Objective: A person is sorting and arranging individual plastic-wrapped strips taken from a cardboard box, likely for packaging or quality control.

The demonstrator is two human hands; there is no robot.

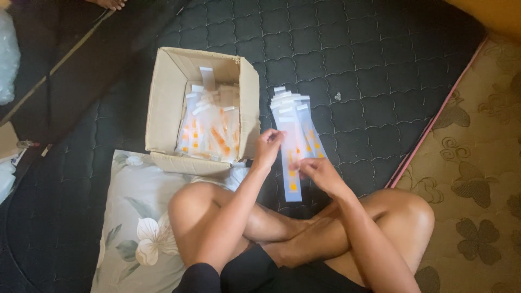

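Observation:
I sit cross-legged on a dark quilted mattress (358, 65). My left hand (269, 147) pinches the upper left edge of a long clear plastic packet (291, 184) with orange marks. My right hand (320, 172) grips the same packet lower down on its right side. Beneath it lies a fanned pile of similar packets (296, 111) on the mattress. To the left stands an open cardboard box (163, 103) filled with several more clear packets (210, 130) with orange contents.
A floral pillow (130, 217) lies under my left knee, in front of the box. A beige patterned carpet (477, 163) borders the mattress on the right. Another person's foot (108, 4) shows at the top left, near a plastic bag (8, 54).

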